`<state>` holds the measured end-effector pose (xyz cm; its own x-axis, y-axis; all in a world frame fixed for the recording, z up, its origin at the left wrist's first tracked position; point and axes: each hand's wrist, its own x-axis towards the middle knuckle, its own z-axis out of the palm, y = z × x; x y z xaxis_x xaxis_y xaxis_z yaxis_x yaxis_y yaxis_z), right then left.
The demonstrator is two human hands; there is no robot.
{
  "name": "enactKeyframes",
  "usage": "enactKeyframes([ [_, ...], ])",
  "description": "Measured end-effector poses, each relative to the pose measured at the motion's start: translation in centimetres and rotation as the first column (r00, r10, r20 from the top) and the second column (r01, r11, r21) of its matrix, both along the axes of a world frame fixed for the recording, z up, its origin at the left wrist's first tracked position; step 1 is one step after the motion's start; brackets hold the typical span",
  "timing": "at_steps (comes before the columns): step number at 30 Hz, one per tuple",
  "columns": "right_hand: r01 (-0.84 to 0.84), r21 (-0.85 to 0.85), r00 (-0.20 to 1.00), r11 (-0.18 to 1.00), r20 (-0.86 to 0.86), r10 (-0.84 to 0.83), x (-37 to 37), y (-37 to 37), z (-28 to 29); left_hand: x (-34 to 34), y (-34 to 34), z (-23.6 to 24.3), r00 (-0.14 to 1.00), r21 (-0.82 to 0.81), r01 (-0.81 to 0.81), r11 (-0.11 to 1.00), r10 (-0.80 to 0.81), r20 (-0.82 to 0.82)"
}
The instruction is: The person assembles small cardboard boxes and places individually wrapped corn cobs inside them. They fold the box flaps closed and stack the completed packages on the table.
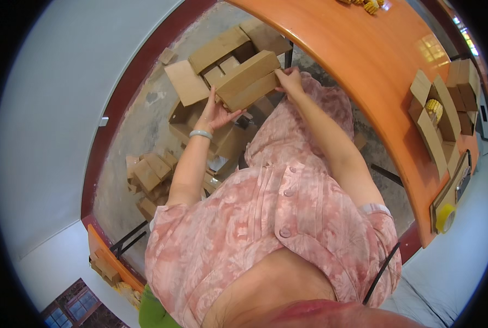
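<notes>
A long brown cardboard box is held up in front of me, tilted, between my two hands. My left hand supports its lower left end, thumb along the side and fingers spread under it; a pale bangle circles that wrist. At the other end, my right hand pinches the box's right edge, with some fingers hidden from view. Just beyond the held box stands a large open carton with smaller brown boxes inside. Its wide flap folds outward to the left.
Below the held box sits another open carton. Several small boxes lie heaped on the floor at left. The orange table curves along my right, bearing an open carton with a yellow bundle inside, more boxes and yellow tape.
</notes>
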<state>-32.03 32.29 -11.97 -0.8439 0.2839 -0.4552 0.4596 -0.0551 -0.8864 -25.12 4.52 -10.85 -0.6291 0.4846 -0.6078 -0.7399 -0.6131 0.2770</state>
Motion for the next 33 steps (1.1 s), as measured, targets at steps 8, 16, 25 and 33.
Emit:
enactKeyframes([
  [8,-0.151,0.031,0.988,0.988,-0.024,0.152,-0.3,1.3,-4.5,-3.4,1.1,-2.8,0.982,-0.354,0.161,0.921,-0.185,-0.035],
  [16,-0.313,0.252,0.925,0.916,-0.141,0.354,1.8,1.2,-6.6,-3.0,4.4,-3.6,0.978,-0.888,0.020,0.459,-0.192,-0.077],
  [25,-0.444,0.776,0.767,0.448,0.071,0.638,1.9,0.9,-3.4,-1.8,6.5,-2.2,0.969,-0.995,-0.090,0.050,-0.225,-0.099],
  [33,-0.645,0.738,0.652,0.196,0.399,0.645,-1.8,-0.2,1.7,-2.6,1.2,0.3,0.988,-0.840,-0.089,0.535,-0.058,-0.142],
])
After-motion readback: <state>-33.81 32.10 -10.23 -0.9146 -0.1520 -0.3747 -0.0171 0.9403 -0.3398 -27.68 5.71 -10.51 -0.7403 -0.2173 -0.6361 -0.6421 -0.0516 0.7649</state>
